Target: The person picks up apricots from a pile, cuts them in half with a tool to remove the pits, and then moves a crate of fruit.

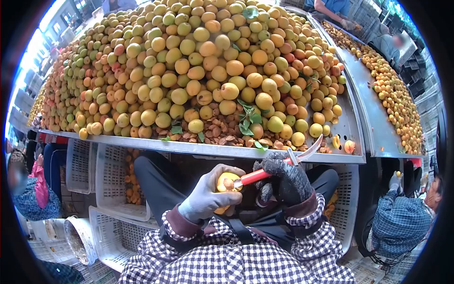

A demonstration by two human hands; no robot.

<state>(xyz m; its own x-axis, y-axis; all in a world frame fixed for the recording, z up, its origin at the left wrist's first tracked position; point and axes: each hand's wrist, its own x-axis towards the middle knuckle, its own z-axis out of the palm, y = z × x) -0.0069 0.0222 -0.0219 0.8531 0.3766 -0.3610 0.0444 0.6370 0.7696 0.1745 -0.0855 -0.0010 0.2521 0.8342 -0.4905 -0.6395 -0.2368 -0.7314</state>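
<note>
My left hand (203, 193), in a grey glove, is closed around a halved apricot (221, 182) above my lap. A brown pit shows in its yellow flesh. In a dark, stained glove, my right hand (288, 179) grips a red-handled knife (255, 176). The knife's curved blade points up and right, away from the fruit. The metal tip at the handle's other end touches the apricot beside the pit. Just beyond both hands, brown pits (215, 128) lie along the front of a large heap of whole apricots (189, 71).
The heap rests on a metal table with a raised front edge (189, 146). White plastic crates (123, 168) flank my legs; some hold apricot pieces. A white bucket (80, 239) stands at left. Co-workers sit on both sides, one in a checked blue shirt (399, 220).
</note>
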